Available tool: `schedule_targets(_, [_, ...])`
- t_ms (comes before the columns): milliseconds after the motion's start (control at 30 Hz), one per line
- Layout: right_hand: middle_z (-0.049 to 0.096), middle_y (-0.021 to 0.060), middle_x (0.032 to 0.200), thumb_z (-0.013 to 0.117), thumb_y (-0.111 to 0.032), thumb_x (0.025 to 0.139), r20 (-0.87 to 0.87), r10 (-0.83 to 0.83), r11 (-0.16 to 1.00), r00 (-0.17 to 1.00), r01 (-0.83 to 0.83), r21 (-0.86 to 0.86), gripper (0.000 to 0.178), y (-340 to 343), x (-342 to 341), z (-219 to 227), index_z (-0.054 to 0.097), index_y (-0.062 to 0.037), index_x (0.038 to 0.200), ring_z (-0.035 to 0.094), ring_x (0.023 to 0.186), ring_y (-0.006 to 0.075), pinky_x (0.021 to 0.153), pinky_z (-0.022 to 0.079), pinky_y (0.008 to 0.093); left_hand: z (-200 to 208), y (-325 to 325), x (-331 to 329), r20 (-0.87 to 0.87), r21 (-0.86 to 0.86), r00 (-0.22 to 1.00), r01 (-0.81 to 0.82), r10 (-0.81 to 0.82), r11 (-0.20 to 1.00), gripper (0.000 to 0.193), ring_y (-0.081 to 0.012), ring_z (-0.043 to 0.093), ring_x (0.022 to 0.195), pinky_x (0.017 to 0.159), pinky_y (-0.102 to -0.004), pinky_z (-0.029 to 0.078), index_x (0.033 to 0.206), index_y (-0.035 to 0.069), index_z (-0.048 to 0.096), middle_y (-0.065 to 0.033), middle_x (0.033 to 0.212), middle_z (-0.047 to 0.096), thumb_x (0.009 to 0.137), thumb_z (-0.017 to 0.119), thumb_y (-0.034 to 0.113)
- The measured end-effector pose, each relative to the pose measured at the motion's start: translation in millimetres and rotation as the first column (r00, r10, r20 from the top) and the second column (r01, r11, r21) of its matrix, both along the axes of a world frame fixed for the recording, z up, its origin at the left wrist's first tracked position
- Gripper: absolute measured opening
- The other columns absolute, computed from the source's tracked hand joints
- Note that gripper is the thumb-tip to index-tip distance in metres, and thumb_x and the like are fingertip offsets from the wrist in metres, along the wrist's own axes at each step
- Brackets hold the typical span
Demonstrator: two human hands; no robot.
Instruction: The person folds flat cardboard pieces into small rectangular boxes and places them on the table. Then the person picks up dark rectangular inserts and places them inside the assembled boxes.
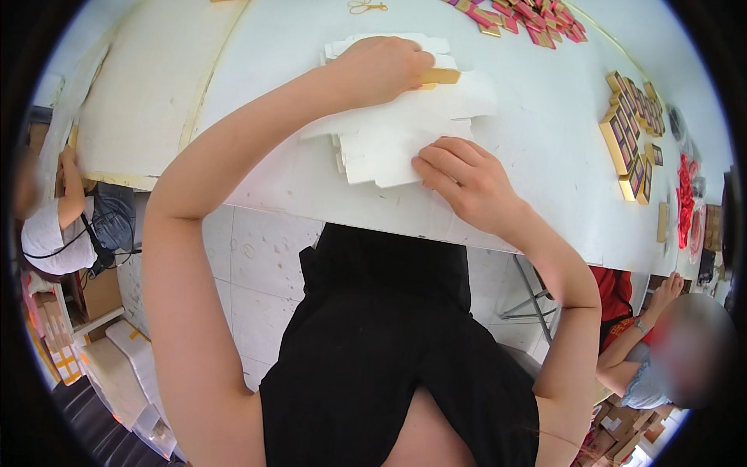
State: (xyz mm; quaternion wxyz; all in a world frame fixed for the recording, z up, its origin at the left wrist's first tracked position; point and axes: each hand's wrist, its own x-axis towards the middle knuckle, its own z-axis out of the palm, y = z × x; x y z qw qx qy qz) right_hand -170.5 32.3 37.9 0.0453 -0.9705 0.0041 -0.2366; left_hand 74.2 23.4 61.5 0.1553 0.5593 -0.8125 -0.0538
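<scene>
Flat white carton blanks (385, 152) lie in a loose pile on the white table in front of me. My left hand (389, 66) is at the far part of the pile, its fingers curled down on a folded carton with a gold side (442, 76). More white folded cardboard (338, 48) shows behind and beside that hand. My right hand (465, 177) is at the near right corner of the pile, thumb and fingers closed on the edge of a white blank. Its fingertips partly hide that edge.
Pink and gold small boxes (537, 19) are heaped at the far right. Rows of gold boxes with dark tops (622, 136) stand on the right. A rubber band (367, 7) lies at the far edge. Other people sit left and right of the table, one with a hand (668, 292) at its edge.
</scene>
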Motion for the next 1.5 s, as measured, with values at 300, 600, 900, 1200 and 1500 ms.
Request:
schedule_targets(300, [0.059, 0.0076, 0.094, 0.068, -0.004, 0.076, 0.199, -0.126, 0.992, 0.972, 0.126, 0.011, 0.026, -32, 49, -10, 0.063, -0.0041, 0.101, 0.06, 0.087, 0.0258, 0.067, 0.052, 0.0368, -5, -3, 8, -0.187, 0.084, 0.982, 0.037, -0.021, 0.996, 0.008, -0.0261, 0.06, 0.075, 0.066, -0.0374, 0.047, 0.087, 0.006, 0.066, -0.007, 0.078, 0.061, 0.087, 0.068, 0.014])
schedule_targets(600, [0.064, 0.0105, 0.098, 0.064, 0.001, 0.075, 0.104, -0.143, 0.987, 0.984, 0.134, 0.093, 0.018, 10, 20, -10, 0.066, -0.002, 0.093, 0.063, 0.087, 0.0266, 0.068, 0.052, 0.0373, -18, 24, -13, -0.141, -0.077, 0.987, 0.071, -0.081, 0.995, 0.006, -0.0262, 0.061, 0.072, 0.063, -0.0372, 0.048, 0.086, 0.007, 0.066, -0.0069, 0.08, 0.063, 0.086, 0.068, 0.013])
schedule_targets(900, [0.068, 0.0167, 0.084, 0.063, 0.005, 0.083, -0.289, -0.136, 0.855, 0.948, 0.259, 0.449, 0.013, -29, 36, 11, 0.068, 0.0006, 0.094, 0.065, 0.079, 0.0343, 0.071, 0.051, 0.0405, 20, 58, -5, -0.016, -0.168, 0.985, -0.172, 0.172, 0.971, 0.027, -0.0275, 0.063, 0.099, 0.076, -0.0378, 0.056, 0.094, 0.005, 0.07, -0.0092, 0.099, 0.067, 0.077, 0.072, 0.025])
schedule_targets(1200, [0.07, 0.0063, 0.086, 0.057, 0.0, 0.097, -0.141, -0.147, 0.334, 0.979, 0.183, 0.924, 0.013, -18, -8, 61, 0.069, 0.0016, 0.102, 0.06, 0.065, 0.0089, 0.054, 0.045, 0.0209, 15, 79, 12, 0.182, -0.227, 0.955, 0.272, -0.234, 0.935, 0.01, -0.0204, 0.063, 0.092, 0.062, -0.034, 0.055, 0.09, 0.014, 0.066, -0.0014, 0.087, 0.062, 0.081, 0.064, 0.012])
schedule_targets(1500, [0.063, 0.0059, 0.135, 0.057, 0.019, 0.068, -0.301, 0.037, 0.935, 0.953, 0.074, 0.347, 0.065, -58, -42, 32, 0.064, -0.008, 0.127, 0.05, 0.134, 0.0362, 0.109, 0.043, 0.0466, 12, 94, -22, 0.315, -0.103, 0.904, 0.336, -0.29, 0.936, 0.018, -0.015, 0.062, 0.091, 0.062, -0.0283, 0.053, 0.095, 0.016, 0.066, 0.0038, 0.102, 0.059, 0.077, 0.072, 0.015])
